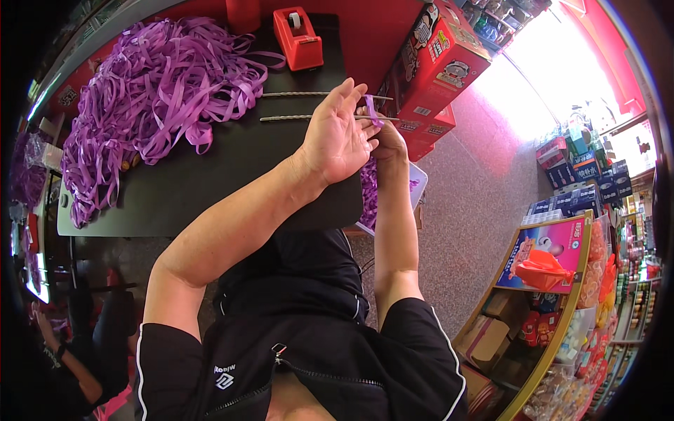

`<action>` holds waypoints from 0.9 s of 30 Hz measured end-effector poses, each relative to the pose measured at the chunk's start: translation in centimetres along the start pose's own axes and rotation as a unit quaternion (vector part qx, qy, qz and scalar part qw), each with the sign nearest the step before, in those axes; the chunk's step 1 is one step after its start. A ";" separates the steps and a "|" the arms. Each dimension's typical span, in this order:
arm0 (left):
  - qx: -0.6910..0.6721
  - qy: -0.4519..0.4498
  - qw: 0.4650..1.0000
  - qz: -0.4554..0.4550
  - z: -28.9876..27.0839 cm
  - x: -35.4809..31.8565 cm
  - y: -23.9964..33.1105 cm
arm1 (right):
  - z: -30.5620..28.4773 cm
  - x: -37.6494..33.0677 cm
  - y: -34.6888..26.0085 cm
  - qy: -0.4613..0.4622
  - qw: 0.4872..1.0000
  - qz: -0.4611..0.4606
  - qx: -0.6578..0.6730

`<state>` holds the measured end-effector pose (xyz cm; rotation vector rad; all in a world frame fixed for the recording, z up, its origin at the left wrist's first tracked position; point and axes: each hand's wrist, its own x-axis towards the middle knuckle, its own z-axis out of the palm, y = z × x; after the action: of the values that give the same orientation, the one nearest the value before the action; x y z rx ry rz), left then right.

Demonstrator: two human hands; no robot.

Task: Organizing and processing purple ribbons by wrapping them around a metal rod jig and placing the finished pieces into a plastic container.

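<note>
Two twisted metal rods (284, 118) lie parallel across the dark table, their ends reaching past its right edge. A short purple ribbon (372, 112) is looped at the rods near those ends. My left hand (335, 137) is in front of the rods with its palm showing and its fingers stretched out, close to the ribbon. Just to the right, my right hand (390, 140) has its fingers bent at the ribbon, partly hidden behind my left hand. A big tangled heap of purple ribbon (165, 88) covers the table's left part.
A red tape dispenser (298, 42) stands at the table's (232, 189) back. Below its right edge a pale bin (419, 184) holds purple pieces. Red cartons (439, 63) stand at the far right; a shelf (533, 316) is at right. Another person (91, 351) sits at lower left.
</note>
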<state>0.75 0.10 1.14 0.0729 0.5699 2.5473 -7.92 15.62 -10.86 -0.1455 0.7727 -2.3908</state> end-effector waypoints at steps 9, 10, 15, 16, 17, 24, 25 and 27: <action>0.006 0.007 1.000 0.005 0.1 -0.2 0.0 | -0.3 0.6 2.0 -0.039 0.994 -0.018 0.103; 0.006 0.007 1.000 0.008 0.2 -0.2 0.1 | -0.3 0.7 1.7 -0.041 0.995 -0.010 0.086; -0.001 0.011 1.000 -0.007 0.3 -0.1 0.0 | -0.8 -1.1 -1.0 0.092 0.968 -0.037 -0.229; -0.004 0.015 1.000 -0.008 0.3 0.0 0.0 | -0.4 -2.3 -2.3 0.097 0.958 -0.054 -0.266; 0.004 0.014 1.000 -0.005 0.2 0.1 -0.1 | 0.8 -3.3 -2.9 0.179 0.900 -0.121 -0.378; 0.008 0.019 1.000 0.002 -0.1 -0.2 0.1 | 13.7 -5.0 -3.6 0.332 0.552 -0.180 -0.744; 0.003 0.026 1.000 -0.006 -0.1 -0.1 0.2 | 14.9 -4.8 -3.2 0.332 0.500 -0.143 -0.787; 0.015 -0.003 1.000 0.008 -0.1 0.0 0.1 | 15.7 -4.3 -2.6 0.327 0.401 -0.146 -0.843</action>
<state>0.71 -0.04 1.11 0.0962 0.6066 2.5543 -1.46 12.06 3.89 -0.0997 3.3847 -0.6245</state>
